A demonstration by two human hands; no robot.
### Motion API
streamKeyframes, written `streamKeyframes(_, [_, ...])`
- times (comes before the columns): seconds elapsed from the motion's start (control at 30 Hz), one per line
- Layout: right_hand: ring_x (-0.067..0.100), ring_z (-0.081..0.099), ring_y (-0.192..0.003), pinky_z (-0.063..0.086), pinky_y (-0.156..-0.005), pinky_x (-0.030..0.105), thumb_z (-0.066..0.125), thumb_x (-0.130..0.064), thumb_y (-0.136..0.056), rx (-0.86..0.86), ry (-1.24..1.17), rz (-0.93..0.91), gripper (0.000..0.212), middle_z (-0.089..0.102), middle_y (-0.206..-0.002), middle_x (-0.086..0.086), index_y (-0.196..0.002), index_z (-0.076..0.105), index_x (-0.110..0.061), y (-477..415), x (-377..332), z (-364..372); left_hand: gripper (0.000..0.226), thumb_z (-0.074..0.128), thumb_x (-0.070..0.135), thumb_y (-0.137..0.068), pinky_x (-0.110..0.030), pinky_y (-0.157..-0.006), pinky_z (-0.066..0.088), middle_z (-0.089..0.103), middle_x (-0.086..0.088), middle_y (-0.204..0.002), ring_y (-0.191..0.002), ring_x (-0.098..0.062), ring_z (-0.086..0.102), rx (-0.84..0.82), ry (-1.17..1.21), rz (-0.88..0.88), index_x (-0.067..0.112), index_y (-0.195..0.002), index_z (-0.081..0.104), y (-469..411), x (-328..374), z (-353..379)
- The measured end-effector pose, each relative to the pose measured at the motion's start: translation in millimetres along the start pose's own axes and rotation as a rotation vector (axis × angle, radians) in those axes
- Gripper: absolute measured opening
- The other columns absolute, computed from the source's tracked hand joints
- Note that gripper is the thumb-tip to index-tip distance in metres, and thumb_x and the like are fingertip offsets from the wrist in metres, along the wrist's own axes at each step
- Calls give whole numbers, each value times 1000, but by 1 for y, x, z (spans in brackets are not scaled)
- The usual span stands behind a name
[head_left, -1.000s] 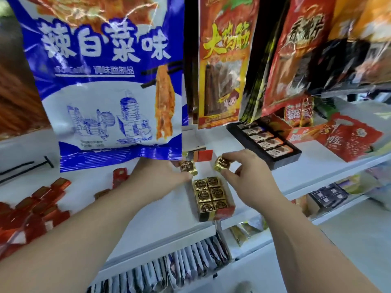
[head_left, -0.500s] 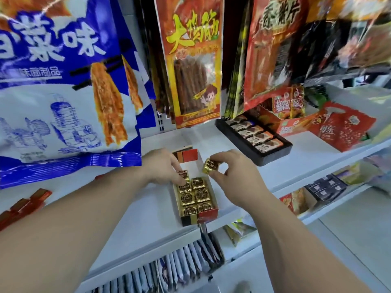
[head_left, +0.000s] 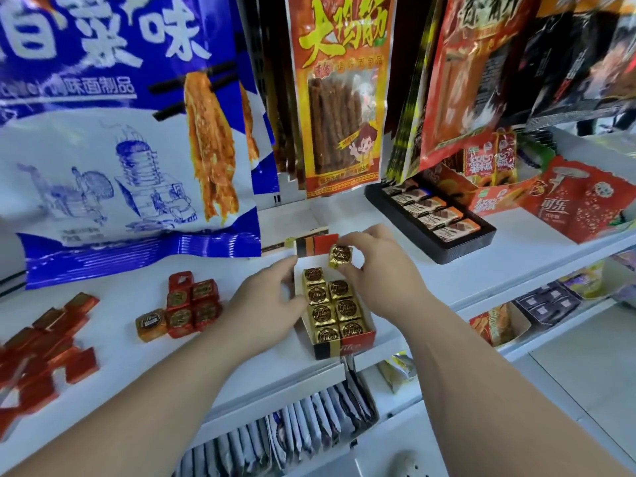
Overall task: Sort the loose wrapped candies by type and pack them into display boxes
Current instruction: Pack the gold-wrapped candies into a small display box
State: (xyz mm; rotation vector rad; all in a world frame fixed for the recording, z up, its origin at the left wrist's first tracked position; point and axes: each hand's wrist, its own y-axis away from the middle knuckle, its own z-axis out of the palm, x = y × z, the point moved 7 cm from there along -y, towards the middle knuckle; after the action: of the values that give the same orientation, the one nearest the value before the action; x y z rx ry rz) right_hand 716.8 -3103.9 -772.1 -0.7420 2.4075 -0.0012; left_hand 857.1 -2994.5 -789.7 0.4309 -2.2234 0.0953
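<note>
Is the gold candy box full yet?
No, the box has an empty back-right slot, and the right hand holds a gold candy above it.

The right hand (head_left: 382,270) pinches a gold candy (head_left: 340,255) above the far end of the display box (head_left: 344,346), which holds seven gold ones in two rows. The left hand (head_left: 265,304) seems to rest against the box's left wall. Red candies (head_left: 192,301) lie nearby on the shelf (head_left: 481,273).

Bright, even light; edges warped and blurred
</note>
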Motion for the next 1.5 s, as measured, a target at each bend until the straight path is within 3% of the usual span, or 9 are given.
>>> streamKeyframes(0.17, [24, 60, -91, 53, -79, 38, 65, -27, -91, -74, 79, -2, 35, 44, -116, -3, -126, 60, -32, -5, -4, 9, 56, 62, 22, -91, -22, -80, 48, 54, 28, -110, -94, -19, 67, -28, 9, 25, 47, -136, 41, 7, -2, 1])
streamKeyframes(0.3, [23, 59, -92, 51, -85, 37, 68, -29, -89, -198, 103, 50, 32, 39, -114, -3, -120, 63, -35, -4, 3, 19, 58, 65, 27, -90, -20, -67, 46, 49, 35, -104, -61, -4, 59, -45, 40, 24, 43, -140, 40, 8, -8, 3])
streamKeyframes(0.5, [22, 58, -107, 46, -98, 34, 58, -36, -95, -364, 77, 117, 35, 40, -124, -2, -130, 58, -38, 0, 13, 27, 66, 67, 29, -91, -31, -63, 57, 64, 9, -94, -68, -15, 69, -88, 147, -70, 41, -147, 34, 10, -12, 9])
streamKeyframes(0.67, [25, 59, -100, 49, -89, 37, 48, -37, -100, -198, 62, 74, 42, 43, -128, 0, -142, 44, -38, 0, 6, 13, 67, 66, 23, -92, -46, -69, 61, 72, 4, -81, -67, -20, 72, -74, 285, -126, 39, -148, 34, 12, -12, 9])
streamKeyframes(0.87, [25, 54, -106, 51, -83, 38, 53, -32, -97, 28, 67, -139, 32, 53, -118, 0, -127, 62, -29, 12, -50, 6, 52, 61, 35, -93, -25, -76, 52, 61, 16, -106, -88, -8, 64, 72, -9, -100, 40, -141, 42, 34, -29, -36])
streamKeyframes(1.03, [22, 48, -122, 33, -98, 33, 54, -37, -97, -95, 167, -291, 31, 56, -129, -4, -126, 63, -30, 27, -108, 40, 44, 62, 29, -92, -25, -94, 43, 54, 9, -121, -112, -13, 55, 197, -368, -77, 32, -135, 53, 74, -69, -101])
streamKeyframes(1.2, [29, 50, -115, 43, -98, 43, 52, -37, -95, -296, 187, -406, 41, 53, -135, 2, -134, 56, -25, 40, -142, 93, 46, 62, 28, -92, -29, -90, 47, 48, 2, -113, -102, -18, 57, 200, -387, -87, 34, -136, 52, 84, -101, -119])
streamKeyframes(1.33, [29, 42, -118, 43, -98, 41, 52, -36, -94, -404, 285, -392, 56, 37, -148, -2, -148, 37, -26, 49, -142, 123, 57, 55, 33, -94, -30, -81, 47, 38, 2, -109, -100, -22, 56, 156, -496, -79, 38, -147, 35, 75, -103, -102])
streamKeyframes(1.5, [26, 46, -109, 44, -97, 41, 57, -37, -89, -374, 251, -384, 51, 42, -140, -4, -139, 48, -29, 44, -136, 130, 40, 50, 40, -95, -31, -75, 46, 36, 2, -101, -94, -22, 56, 145, -585, -57, 36, -135, 47, 63, -96, -96])
